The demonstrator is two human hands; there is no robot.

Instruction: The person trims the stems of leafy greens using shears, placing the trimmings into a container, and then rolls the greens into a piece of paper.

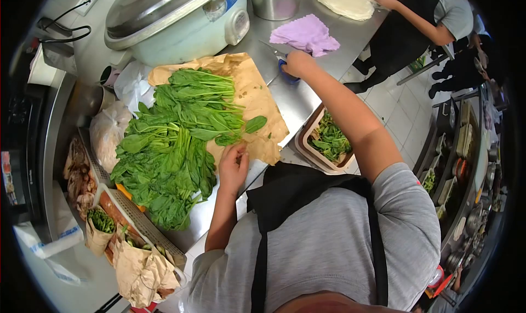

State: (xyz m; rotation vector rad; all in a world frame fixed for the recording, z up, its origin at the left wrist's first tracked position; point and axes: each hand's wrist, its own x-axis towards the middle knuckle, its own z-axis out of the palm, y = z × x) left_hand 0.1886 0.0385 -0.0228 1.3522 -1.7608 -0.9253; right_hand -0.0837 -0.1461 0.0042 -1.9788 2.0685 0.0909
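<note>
My right hand (298, 65) is closed round the blue handles of a pair of scissors (282, 66), whose metal blades point away over the steel counter. My left hand (234, 164) rests at the near edge of the brown paper (268, 113), fingers curled together. Whether anything sits between those fingers I cannot make out. Just beyond it, a loose leafy stem (255, 124) lies on the paper. A broad pile of leafy greens like spinach (175, 132) covers the left part of the paper, beside my left hand. A purple cloth (307, 35) lies just past my right hand.
A large lidded cooker (181, 39) and a metal pot (274, 3) stand at the back. Below the counter edge is a bin of cut greens (329, 138). A crate with paper-wrapped vegetables (145, 266) sits left. Another person (408, 28) handles flat pale sheets (342, 0) at the counter's far end.
</note>
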